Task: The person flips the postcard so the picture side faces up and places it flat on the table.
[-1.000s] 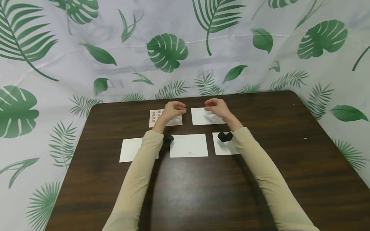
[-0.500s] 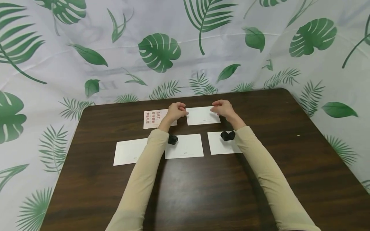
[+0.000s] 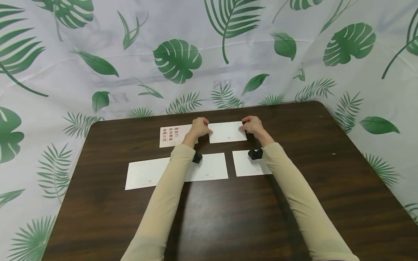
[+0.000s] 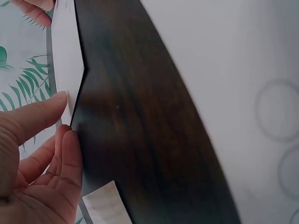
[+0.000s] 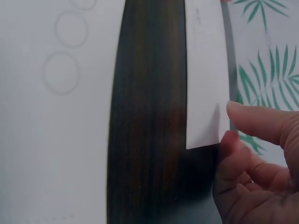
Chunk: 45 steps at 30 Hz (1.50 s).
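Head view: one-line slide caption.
Left hand and right hand pinch opposite ends of a white rectangular paper card at a dark brown wood-grain table.

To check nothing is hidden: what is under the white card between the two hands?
At the near edge of the white card, dark tabletop shows; whatever lies directly beneath is covered.

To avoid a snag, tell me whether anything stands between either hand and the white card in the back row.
Nothing visible does: the left hand pinches the white card at its left end, the right hand at its right end.
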Tool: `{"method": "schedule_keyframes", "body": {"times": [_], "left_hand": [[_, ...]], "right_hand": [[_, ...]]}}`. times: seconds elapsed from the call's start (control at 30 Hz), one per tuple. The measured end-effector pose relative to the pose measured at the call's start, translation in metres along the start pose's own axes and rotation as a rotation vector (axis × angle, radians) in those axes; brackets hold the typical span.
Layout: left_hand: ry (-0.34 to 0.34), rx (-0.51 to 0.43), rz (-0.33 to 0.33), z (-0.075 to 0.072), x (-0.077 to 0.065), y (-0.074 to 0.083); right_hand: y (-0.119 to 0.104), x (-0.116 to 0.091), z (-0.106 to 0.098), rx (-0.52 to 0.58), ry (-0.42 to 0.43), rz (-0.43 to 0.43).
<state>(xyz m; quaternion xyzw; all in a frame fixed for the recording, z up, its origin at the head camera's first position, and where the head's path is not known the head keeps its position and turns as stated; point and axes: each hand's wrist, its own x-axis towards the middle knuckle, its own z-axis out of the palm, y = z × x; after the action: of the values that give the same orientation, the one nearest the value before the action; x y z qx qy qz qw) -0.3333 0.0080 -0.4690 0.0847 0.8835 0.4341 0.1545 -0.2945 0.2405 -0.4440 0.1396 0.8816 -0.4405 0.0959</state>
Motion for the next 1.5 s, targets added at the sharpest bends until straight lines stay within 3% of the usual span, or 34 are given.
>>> {"method": "schedule_keyframes", "body": {"times": [0.1, 0.13, 0.17, 0.3, 0.37, 0.4, 0.47, 0.63, 0.73, 0.87, 0.97, 1.03, 1.13, 1.37, 1.5], "left_hand": [[0.009, 0.028, -0.013, 0.001, 0.001, 0.000], [0.024, 0.043, -0.001, 0.006, 0.009, -0.007], [0.029, 0.047, 0.016, 0.006, 0.006, -0.008], [0.062, 0.114, 0.063, 0.030, 0.064, -0.058], [0.049, 0.157, 0.039, 0.034, 0.077, -0.066], [0.055, 0.176, 0.039, 0.041, 0.093, -0.078], [0.038, 0.205, 0.027, 0.040, 0.093, -0.076], [0.058, 0.272, 0.051, 0.041, 0.089, -0.069], [0.033, 0.235, 0.055, 0.032, 0.075, -0.057], [-0.037, 0.169, -0.021, 0.009, 0.025, -0.011], [-0.023, 0.186, -0.033, -0.002, -0.006, 0.017], [-0.001, 0.193, -0.002, -0.005, -0.017, 0.023], [0.019, 0.179, 0.036, -0.005, -0.025, 0.026], [0.064, 0.090, 0.094, -0.002, -0.025, 0.020], [0.110, 0.077, 0.109, -0.001, -0.025, 0.021]], "right_hand": [[0.001, 0.001, 0.002, -0.037, 0.015, -0.029], [0.001, 0.001, 0.002, -0.050, 0.018, -0.040], [0.001, 0.001, 0.002, -0.058, 0.020, -0.045], [0.002, 0.002, 0.002, -0.069, 0.008, -0.047], [0.002, 0.002, 0.001, -0.073, -0.005, -0.040], [0.002, 0.003, 0.001, -0.077, -0.011, -0.037], [0.002, 0.003, 0.000, -0.081, -0.023, -0.033], [0.002, 0.005, -0.003, -0.088, -0.040, -0.017], [0.001, 0.005, -0.002, -0.091, -0.044, -0.014], [0.001, 0.006, -0.001, -0.078, -0.041, -0.022], [0.000, 0.005, -0.001, -0.061, -0.036, -0.031], [-0.001, 0.004, -0.001, -0.054, -0.029, -0.036], [-0.002, 0.003, 0.000, -0.054, -0.016, -0.047], [0.001, 0.004, 0.002, -0.081, 0.017, -0.044], [0.002, 0.005, -0.001, -0.037, 0.034, -0.033]]}}
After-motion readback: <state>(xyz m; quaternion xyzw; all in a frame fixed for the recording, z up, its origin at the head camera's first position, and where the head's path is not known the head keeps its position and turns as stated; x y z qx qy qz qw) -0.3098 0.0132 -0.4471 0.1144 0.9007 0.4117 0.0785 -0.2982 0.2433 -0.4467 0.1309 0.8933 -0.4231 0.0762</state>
